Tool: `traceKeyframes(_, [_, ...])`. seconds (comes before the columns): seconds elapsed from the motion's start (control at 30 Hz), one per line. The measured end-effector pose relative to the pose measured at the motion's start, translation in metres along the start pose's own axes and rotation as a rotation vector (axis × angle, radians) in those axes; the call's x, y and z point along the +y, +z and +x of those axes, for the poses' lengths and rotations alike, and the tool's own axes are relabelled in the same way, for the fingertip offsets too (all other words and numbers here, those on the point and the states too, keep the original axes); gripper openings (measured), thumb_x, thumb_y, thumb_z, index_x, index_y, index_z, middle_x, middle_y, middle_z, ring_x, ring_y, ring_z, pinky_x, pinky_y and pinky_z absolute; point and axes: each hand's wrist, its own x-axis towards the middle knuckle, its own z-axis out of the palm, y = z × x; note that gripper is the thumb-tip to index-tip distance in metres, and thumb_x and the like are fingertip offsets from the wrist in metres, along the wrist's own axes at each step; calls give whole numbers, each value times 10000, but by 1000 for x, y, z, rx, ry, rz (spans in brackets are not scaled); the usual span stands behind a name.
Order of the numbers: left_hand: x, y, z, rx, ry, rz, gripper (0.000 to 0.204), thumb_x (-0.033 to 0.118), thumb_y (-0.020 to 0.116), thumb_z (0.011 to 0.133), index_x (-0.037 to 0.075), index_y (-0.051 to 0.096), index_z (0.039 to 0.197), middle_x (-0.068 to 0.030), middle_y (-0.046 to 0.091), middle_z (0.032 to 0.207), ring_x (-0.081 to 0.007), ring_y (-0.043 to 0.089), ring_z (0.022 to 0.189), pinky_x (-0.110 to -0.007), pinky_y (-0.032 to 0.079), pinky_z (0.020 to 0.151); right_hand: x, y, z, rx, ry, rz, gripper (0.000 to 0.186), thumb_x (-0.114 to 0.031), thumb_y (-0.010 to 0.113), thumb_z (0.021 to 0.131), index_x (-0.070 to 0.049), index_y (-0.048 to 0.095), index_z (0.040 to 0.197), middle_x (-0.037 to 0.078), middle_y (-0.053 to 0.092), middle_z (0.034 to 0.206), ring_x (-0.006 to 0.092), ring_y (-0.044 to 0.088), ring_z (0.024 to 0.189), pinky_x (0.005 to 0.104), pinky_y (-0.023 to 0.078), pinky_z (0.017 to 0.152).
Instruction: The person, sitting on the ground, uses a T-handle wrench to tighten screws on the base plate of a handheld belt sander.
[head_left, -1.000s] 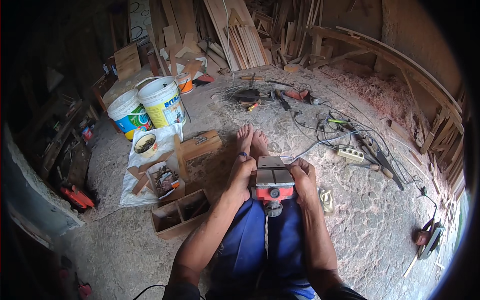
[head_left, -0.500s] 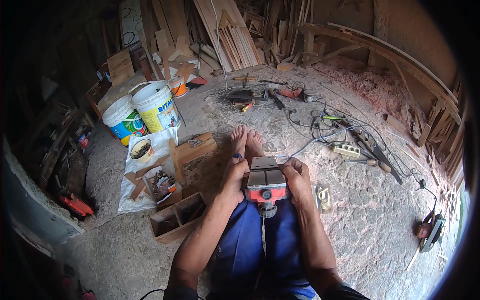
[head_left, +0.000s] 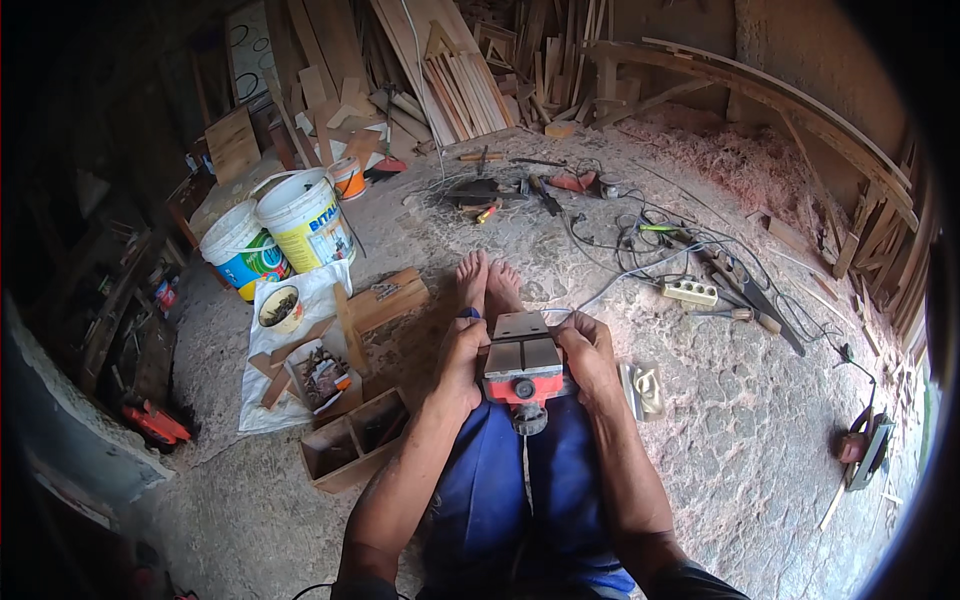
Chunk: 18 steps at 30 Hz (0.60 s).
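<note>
The power planer [head_left: 522, 374] is red and black, its plate [head_left: 535, 353] silver-grey, the trousers [head_left: 478, 475] blue.

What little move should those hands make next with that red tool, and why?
Perhaps tilt the red planer slightly for a closer look at its dark slot: the flat metal face, which that slot crosses, is turned upward, and the left hand and right hand grip the sides.

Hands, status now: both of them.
Left hand: closed, holding the red power tool by its left side.
Right hand: closed, holding its right side.
</note>
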Motion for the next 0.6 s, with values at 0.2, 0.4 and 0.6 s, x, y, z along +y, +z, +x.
traceKeyframes(0.2, [-5,-8,5,97,-19,12,122,71,621,817,133,554,898,85,422,674,-41,383,558,-245,427,601,-6,2,-3,-12,12,2,157,-112,617,847,-33,608,712,-27,538,643,63,429,592,273,330,531])
traceKeyframes(0.4, [-12,-19,11,96,1,-21,134,94,632,793,123,569,908,69,428,675,-56,392,564,-245,419,595,-3,2,-3,-18,6,13,147,-112,616,856,-29,617,735,-24,553,659,62,441,604,268,340,541])
traceKeyframes(0.6, [-15,-18,12,175,0,19,149,81,598,750,108,584,896,48,436,674,-74,405,581,-252,408,572,-8,5,-8,-1,-4,1,137,-97,598,871,-25,627,758,-17,578,679,62,464,616,258,361,555])
